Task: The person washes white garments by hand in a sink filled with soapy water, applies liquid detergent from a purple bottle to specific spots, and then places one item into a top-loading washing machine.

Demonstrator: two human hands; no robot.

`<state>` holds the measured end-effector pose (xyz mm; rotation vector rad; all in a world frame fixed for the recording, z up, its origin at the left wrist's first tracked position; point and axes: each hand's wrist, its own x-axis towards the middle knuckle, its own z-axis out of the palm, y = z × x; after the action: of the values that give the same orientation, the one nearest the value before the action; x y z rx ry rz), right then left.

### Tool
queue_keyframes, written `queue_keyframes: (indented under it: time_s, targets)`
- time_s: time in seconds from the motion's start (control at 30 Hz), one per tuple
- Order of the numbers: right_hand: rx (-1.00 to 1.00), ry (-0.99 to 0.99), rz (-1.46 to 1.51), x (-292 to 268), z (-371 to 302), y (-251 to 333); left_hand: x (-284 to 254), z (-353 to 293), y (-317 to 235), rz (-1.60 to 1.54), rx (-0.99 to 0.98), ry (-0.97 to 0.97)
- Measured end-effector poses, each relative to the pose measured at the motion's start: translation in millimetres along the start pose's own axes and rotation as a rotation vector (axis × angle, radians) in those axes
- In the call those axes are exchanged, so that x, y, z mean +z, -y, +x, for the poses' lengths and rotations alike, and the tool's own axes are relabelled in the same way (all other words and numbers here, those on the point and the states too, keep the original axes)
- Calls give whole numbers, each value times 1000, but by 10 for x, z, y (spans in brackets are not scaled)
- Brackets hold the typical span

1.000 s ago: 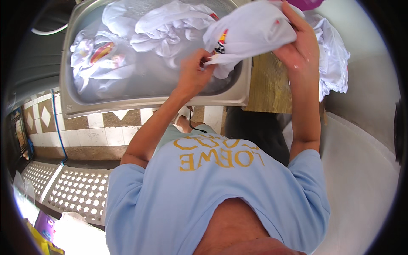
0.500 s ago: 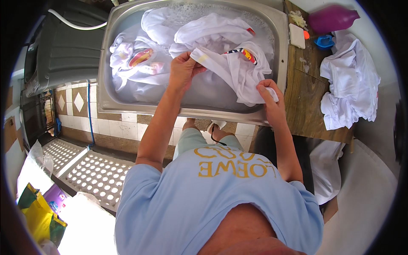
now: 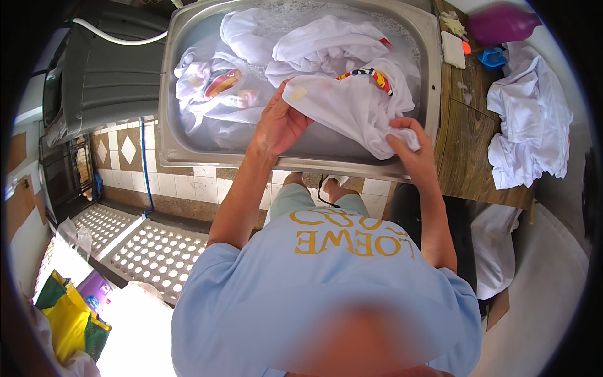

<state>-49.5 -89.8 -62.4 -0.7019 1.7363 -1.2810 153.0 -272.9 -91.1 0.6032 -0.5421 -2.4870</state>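
White, wet cotton shirt with a striped print (image 3: 352, 103) is hanging limp over the steel sink's (image 3: 301, 162) near rim, both hands gripping it closed, left hand (image 3: 279, 125) at the collar, right hand (image 3: 411, 141) pinching the hem, likely heavy and slippery.

A pile of white cloth (image 3: 527, 129) is heaped on the wooden counter (image 3: 465, 151), with a white soap bar (image 3: 453, 49), a small blue dish (image 3: 492, 58) and a purple jug (image 3: 499, 24) set behind it — a yellow bag (image 3: 66, 323) is seen on the floor.
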Motion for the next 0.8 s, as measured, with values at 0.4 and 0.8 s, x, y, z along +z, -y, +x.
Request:
queue_keyframes:
  time_s: [0.4,0.8]
  targets:
    - [-597,133,-218,435,763,521,139,178,-222,300,-121,70]
    - [-74,634,459,-72,1036,1046,319,468,-499,832,-148,505]
